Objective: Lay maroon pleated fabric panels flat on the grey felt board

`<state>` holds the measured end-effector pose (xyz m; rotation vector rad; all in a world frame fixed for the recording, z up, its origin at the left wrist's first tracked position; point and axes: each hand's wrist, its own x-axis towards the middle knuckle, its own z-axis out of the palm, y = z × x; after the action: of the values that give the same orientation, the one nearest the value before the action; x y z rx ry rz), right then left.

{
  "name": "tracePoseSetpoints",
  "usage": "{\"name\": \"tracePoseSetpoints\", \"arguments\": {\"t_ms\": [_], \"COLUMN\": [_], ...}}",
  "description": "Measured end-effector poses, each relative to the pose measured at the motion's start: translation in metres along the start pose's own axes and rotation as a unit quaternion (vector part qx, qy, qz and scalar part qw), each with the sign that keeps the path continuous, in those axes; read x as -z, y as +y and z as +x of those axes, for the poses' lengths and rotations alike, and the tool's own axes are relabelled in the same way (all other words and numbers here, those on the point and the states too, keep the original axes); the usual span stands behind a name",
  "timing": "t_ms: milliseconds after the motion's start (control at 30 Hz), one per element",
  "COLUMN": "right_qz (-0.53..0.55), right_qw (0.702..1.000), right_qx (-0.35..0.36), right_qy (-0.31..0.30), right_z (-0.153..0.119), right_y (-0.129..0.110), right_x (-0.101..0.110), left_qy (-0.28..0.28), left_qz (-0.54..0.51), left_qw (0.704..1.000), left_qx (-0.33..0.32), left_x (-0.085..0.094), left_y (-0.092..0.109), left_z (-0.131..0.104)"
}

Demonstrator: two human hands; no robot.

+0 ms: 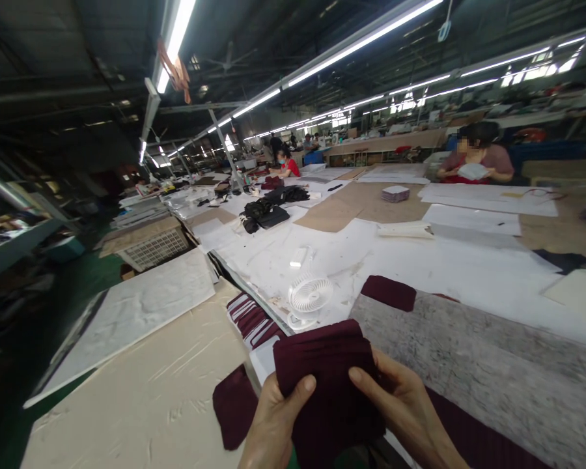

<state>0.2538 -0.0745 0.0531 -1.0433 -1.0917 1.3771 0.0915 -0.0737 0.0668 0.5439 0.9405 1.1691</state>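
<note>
Maroon fabric pieces (329,365), looking like a layered stack, are held up between my two hands at the bottom centre. My left hand (280,417) grips the left edge, thumb on the near face. On the right side my right hand (403,397) holds the same fabric, its thumb also on the face and the fingers behind. A single maroon piece (235,407) lies left of my left hand. Beyond it is a row of maroon and white pieces (254,319). Another maroon piece (389,293) rests on the grey mottled sheet (478,345).
A small white fan (310,294) stands just beyond the held fabric. Black items (266,212) lie farther up the white-covered table (336,251). A white crate (153,249) sits at the left. Across the table at the right, a person (478,156) holds a white piece.
</note>
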Motion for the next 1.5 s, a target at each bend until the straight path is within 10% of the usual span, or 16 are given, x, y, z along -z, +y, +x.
{"name": "tracePoseSetpoints", "arguments": {"t_ms": [1000, 1500], "right_qz": [-0.024, -0.056], "right_qw": [0.998, 0.992], "right_qx": [0.059, 0.008], "right_qy": [0.029, -0.114], "right_z": [0.000, 0.014], "right_y": [-0.023, -0.042], "right_x": [0.007, 0.006], "left_qy": [-0.017, -0.003], "left_qz": [0.122, 0.153], "left_qw": [0.992, 0.987], "left_qx": [-0.009, -0.040], "left_x": [0.009, 0.021], "left_y": [0.007, 0.016], "left_z": [-0.007, -0.003]}}
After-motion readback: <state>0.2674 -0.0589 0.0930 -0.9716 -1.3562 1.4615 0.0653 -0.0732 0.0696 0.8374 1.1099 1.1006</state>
